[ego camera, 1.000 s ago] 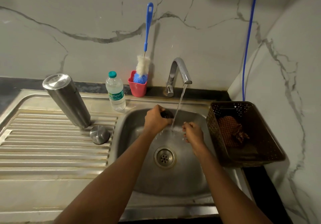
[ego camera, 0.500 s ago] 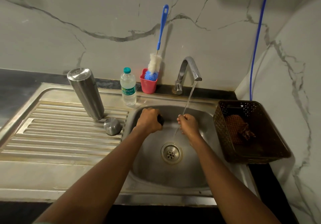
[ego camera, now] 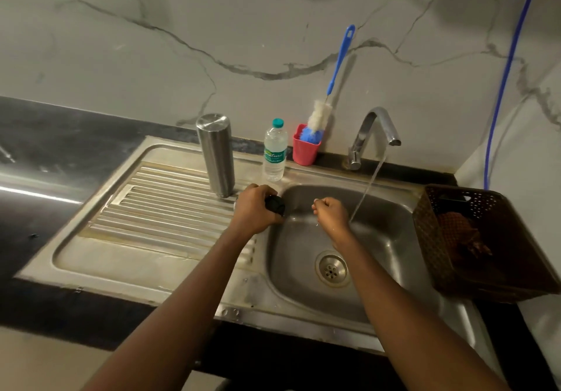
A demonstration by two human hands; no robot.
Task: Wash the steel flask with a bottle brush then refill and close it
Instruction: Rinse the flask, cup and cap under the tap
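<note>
1. Currently the washing step is looking to be the one in hand: a thin stream of water (ego camera: 365,190) is falling from the curved chrome tap (ego camera: 376,126) into the stainless steel sink basin (ego camera: 296,269).
2. The left hand (ego camera: 255,211) is hovering over the basin's left rim, its grip curling round a small black round stopper (ego camera: 275,205), which I am taking to be the flask's inner plug.
3. The right hand (ego camera: 332,214) is hanging just left of the stream, its grip narrow, with the fingers curling in and nothing showing inside them.
4. The tall cylindrical steel flask (ego camera: 217,154) is standing upright on the ribbed steel draining surface (ego camera: 167,208) with a closed flat end up, so it is probably resting mouth down. It is sitting just behind the left hand and neither hand is touching it.
5. The blue-handled bottle brush with white bristles (ego camera: 317,116) is leaning in the pink plastic cup (ego camera: 305,151) by the wall, beside a clear plastic water bottle with a green cap (ego camera: 274,154). Nobody is holding it.
6. Judging from this, the flask body is waiting its turn. The next move is calling for the stopper to be set down, the flask turned mouth up, and the free right hand reaching back past the tap for the brush. Wet steel is likely to be slippery, so a firm hold is going to matter.
</note>
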